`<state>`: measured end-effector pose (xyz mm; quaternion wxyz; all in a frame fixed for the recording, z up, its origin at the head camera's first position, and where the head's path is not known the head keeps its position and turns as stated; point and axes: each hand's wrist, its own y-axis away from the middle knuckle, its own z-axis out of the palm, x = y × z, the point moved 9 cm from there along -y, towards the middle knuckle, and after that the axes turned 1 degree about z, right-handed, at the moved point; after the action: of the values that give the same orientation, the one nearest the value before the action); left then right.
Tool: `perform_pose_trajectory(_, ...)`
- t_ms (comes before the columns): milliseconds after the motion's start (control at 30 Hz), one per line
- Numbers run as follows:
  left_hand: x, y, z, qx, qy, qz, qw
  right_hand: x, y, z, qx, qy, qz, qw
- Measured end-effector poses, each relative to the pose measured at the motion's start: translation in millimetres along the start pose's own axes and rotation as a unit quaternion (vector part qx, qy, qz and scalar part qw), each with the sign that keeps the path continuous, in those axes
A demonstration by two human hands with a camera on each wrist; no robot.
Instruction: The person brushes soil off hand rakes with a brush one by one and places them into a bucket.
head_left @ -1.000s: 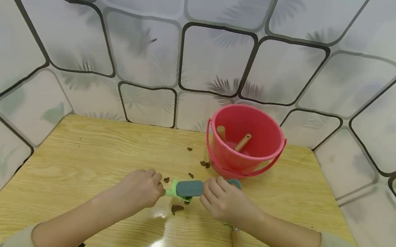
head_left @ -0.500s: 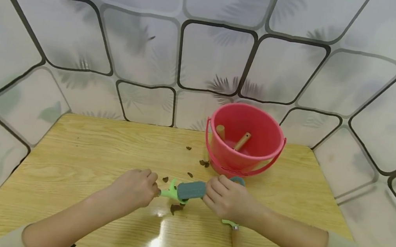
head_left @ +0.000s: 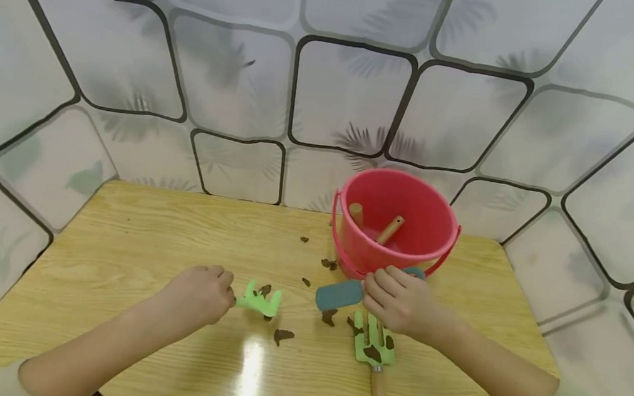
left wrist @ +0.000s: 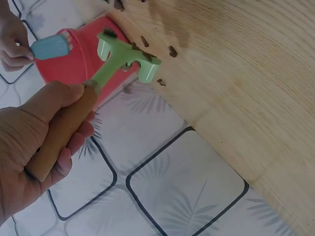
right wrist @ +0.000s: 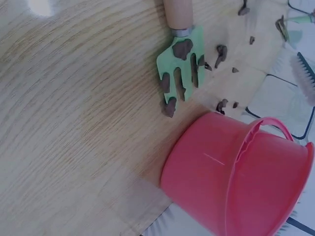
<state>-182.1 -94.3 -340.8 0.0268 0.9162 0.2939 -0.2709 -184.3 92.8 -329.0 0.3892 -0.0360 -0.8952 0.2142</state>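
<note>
My left hand grips the wooden handle of a small green hand rake. Bits of brown clay-like dirt cling to its tines, which show up close in the left wrist view, where the rake head points away from the palm. A blue-grey scrub brush is held in my right hand, apart from the rake; its bristles appear at the right wrist view's edge. Below the right hand lies a green hand fork with a wooden handle, brown clumps stuck on its tines.
A pink bucket with its handle down stands behind the right hand, with wooden handles inside. Brown crumbs are scattered over the wooden table. A patterned wall covering surrounds the table's back and sides.
The brush has come off the rake and moved right and up with my right hand. My left hand has drawn the rake slightly left. The fork on the table is now uncovered.
</note>
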Motion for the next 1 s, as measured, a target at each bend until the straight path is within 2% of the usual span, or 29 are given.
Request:
perform_pose_trajectory(100, -2.0, 4.3, 0.0, 0.009, 0.002, -0.002, 1.0, 6.3, 2.8, -1.6, 0.001, 0.0, 0.013, 1.0)
perform_pose_trajectory(300, 1.9, 4.2, -5.2, 0.029, 0.015, 0.006, 0.9995, 5.8, -2.3, 1.1, -0.036, 0.0, 0.015, 0.999)
perform_pose_trajectory(467, 4.6, 2.7, -11.0, 0.049, 0.02, 0.02, 0.9984, 3.0, -7.7, -1.9, -0.013, -0.02, 0.021, 0.999)
perform_pose_trajectory(733, 15.6, -1.6, -27.1, 0.081, -0.006, 0.086, 0.993, 1.7, -16.5, -4.3, -0.007, -0.018, 0.01, 1.0)
perform_pose_trajectory(867, 24.2, -2.6, -36.1, 0.109, -0.009, 0.129, 0.9856, 0.4, -23.6, -7.4, 0.004, -0.047, 0.018, 0.999)
perform_pose_trajectory(1000, 32.6, -4.0, -43.2, 0.138, -0.015, 0.166, 0.9763, -8.4, -31.5, -8.5, 0.002, -0.055, -0.006, 0.998)
